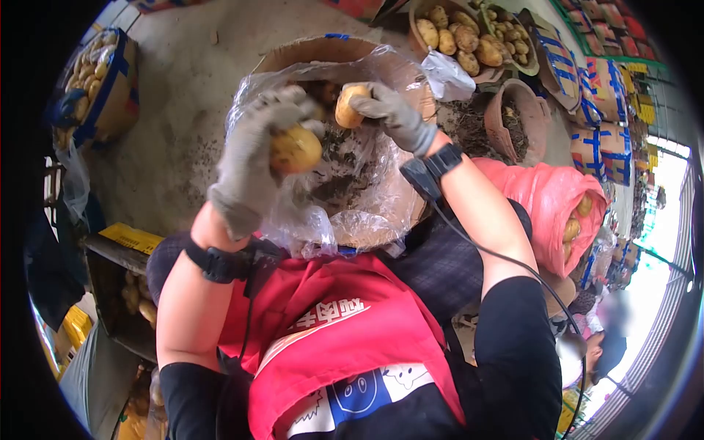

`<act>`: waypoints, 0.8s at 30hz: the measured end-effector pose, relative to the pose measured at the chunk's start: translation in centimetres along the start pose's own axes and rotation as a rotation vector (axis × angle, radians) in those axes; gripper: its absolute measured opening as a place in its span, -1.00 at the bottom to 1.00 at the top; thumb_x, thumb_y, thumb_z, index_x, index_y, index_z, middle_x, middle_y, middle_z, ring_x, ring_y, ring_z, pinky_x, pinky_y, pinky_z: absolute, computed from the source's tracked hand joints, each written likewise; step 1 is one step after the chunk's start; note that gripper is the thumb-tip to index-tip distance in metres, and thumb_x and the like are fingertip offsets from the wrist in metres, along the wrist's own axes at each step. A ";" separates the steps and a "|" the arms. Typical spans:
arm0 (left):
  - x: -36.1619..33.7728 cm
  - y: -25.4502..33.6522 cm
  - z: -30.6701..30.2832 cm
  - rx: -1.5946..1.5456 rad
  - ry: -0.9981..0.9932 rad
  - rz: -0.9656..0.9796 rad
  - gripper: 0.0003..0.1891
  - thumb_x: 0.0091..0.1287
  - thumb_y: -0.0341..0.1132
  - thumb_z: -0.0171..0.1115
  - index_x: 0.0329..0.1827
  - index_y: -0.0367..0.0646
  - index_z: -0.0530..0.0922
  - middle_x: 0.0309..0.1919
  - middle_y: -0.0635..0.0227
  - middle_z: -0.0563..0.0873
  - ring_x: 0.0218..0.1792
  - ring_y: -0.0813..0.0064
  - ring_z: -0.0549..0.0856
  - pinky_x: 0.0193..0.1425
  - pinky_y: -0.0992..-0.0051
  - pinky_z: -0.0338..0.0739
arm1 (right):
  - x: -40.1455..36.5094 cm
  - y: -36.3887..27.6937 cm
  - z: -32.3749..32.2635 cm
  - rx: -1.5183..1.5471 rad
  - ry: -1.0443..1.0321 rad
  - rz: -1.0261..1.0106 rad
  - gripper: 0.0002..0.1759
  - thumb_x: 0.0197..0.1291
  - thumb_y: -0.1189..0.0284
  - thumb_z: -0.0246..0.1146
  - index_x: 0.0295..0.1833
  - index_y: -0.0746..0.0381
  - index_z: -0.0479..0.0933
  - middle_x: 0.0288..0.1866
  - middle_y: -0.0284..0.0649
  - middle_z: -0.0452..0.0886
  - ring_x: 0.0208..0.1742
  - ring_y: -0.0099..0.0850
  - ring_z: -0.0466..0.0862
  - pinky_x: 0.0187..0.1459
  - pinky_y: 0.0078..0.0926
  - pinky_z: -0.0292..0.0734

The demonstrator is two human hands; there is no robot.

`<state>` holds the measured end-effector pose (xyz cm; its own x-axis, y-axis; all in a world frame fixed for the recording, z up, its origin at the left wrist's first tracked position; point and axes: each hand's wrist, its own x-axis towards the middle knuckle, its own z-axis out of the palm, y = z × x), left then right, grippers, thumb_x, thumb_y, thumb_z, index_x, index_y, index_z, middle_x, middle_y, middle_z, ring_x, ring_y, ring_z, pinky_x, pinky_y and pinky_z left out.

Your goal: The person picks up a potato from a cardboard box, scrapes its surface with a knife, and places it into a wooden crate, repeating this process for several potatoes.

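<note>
Both my hands wear grey work gloves. My left hand (257,143), a little blurred by motion, is closed around a large yellow potato (296,149). In my right hand (396,117), pinched between thumb and fingers, a smaller potato (351,106) is held upright. Both hands hover over a round cardboard container (319,50) lined with clear plastic (370,158). Dark soil and scraps lie inside it, and a few dim shapes behind my hands are too blurred to name.
A basket of potatoes (458,37) stands at the back right, near a pinkish bucket (506,121). Beside my right leg is a pink sack (535,198) with potatoes showing. At left are a taped potato box (117,95) and a crate edge (121,253). Another person (605,345) is at far right.
</note>
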<state>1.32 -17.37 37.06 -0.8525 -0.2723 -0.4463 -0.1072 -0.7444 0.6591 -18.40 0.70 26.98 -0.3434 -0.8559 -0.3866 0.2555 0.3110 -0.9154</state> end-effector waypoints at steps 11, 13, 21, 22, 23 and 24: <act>-1.7 -5.9 3.1 0.299 -0.372 -0.061 -0.46 0.53 -0.27 0.29 0.51 -0.17 0.38 0.26 0.29 0.65 0.18 0.47 0.70 0.26 0.38 0.66 | -15.3 -5.6 5.6 -0.197 0.251 -0.413 -0.20 0.23 0.46 0.50 0.56 0.30 0.37 0.43 -0.16 0.56 0.40 -0.41 0.56 0.46 -0.39 0.43; -1.5 -6.4 3.0 0.362 -0.378 -0.043 -0.44 0.52 -0.28 0.29 0.52 -0.18 0.36 0.27 0.30 0.64 0.18 0.48 0.69 0.25 0.40 0.65 | -15.5 -4.7 5.8 -0.393 0.357 -0.495 -0.25 0.24 0.47 0.49 0.53 0.31 0.41 0.43 -0.19 0.58 0.37 -0.42 0.59 0.45 -0.40 0.44; -1.0 -6.6 3.3 0.404 -0.462 -0.069 -0.31 0.42 -0.38 0.38 0.59 -0.18 0.30 0.30 0.30 0.60 0.18 0.47 0.66 0.27 0.42 0.62 | -13.7 -2.2 3.3 0.417 0.376 -0.342 -0.69 0.48 0.41 0.22 0.20 0.34 0.66 0.08 -0.27 0.75 0.10 -0.48 0.70 0.24 -0.48 0.58; -0.6 -6.6 3.5 0.405 -0.462 -0.050 -0.28 0.37 -0.44 0.40 0.59 -0.16 0.31 0.33 0.32 0.59 0.22 0.48 0.65 0.29 0.43 0.61 | -13.5 -2.4 3.4 0.380 0.417 -0.350 -0.71 0.51 0.38 0.24 0.16 0.35 0.66 0.02 -0.28 0.74 0.08 -0.50 0.69 0.19 -0.51 0.58; -0.3 -6.6 3.8 0.405 -0.456 -0.054 -0.28 0.37 -0.44 0.40 0.59 -0.16 0.31 0.33 0.32 0.59 0.22 0.48 0.65 0.29 0.43 0.61 | -13.5 -2.7 3.6 0.385 0.415 -0.345 -0.71 0.51 0.38 0.24 0.16 0.35 0.66 0.02 -0.28 0.74 0.08 -0.50 0.69 0.19 -0.51 0.58; -0.1 -6.6 4.0 0.470 -0.423 -0.032 -0.27 0.35 -0.46 0.43 0.58 -0.16 0.32 0.33 0.32 0.59 0.23 0.49 0.64 0.31 0.43 0.60 | -13.6 -2.8 4.0 0.186 0.465 -0.319 -0.70 0.52 0.35 0.25 0.15 0.36 0.65 0.01 -0.29 0.73 0.06 -0.53 0.67 0.16 -0.53 0.59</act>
<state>0.05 -9.99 35.13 -0.9633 0.0813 -0.2557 -0.2672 -0.3748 0.8878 -10.83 9.81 35.28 -0.7785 -0.6112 -0.1426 0.2140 -0.0450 -0.9758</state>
